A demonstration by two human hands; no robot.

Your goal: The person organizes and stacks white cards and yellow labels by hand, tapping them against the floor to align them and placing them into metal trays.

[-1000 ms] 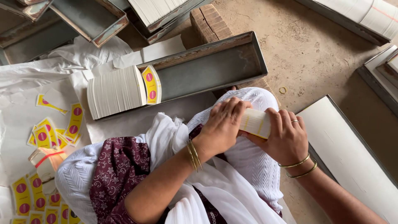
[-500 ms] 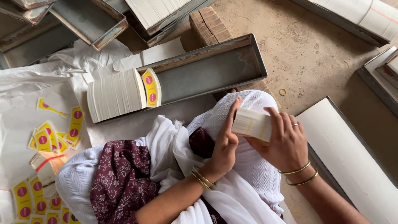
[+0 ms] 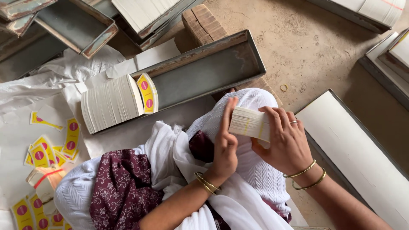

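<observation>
Head view, looking down at a lap in white cloth and a maroon patterned garment (image 3: pixel 121 187). Small stack of white cards (image 3: pixel 249 124) held above the knee, between both hands. Right hand (image 3: pixel 286 142) clamped on the stack's right end, thumb under, fingers (image 3: pixel 277 119) curled over the top edge. Left hand (image 3: pixel 225 145) pressed flat against the stack's left face, fingers (image 3: pixel 230 113) straight and extended, squaring rather than wrapping; not closed around it. Gold bangles on both wrists, ring on the right hand.

Handling judgement: stack looks light, made of many thin loose sheets, so stiff as a block only while squeezed. Edges likely to fan or slide apart if pressure eases; smooth paper faces probably slippery against each other. Best hold seems across the short ends with pinch pressure through the full thickness, plus a flat palm on one face to keep it aligned. Corners prone to bending.

Long grey metal tray (image 3: pixel 213 70) on the floor just ahead of the knee, larger block of white cards (image 3: pixel 111 103) standing in its left end, yellow labels with pink dot (image 3: pixel 147 93) leaning against that block. More yellow labels (image 3: pixel 47 149) scattered on white sheeting at left. Wide tray of white sheets (image 3: pixel 358 149) at right, near the right forearm. Other metal trays (image 3: pixel 76 25) stacked at top left. Wooden block (image 3: pixel 204 25) behind the grey tray.
</observation>
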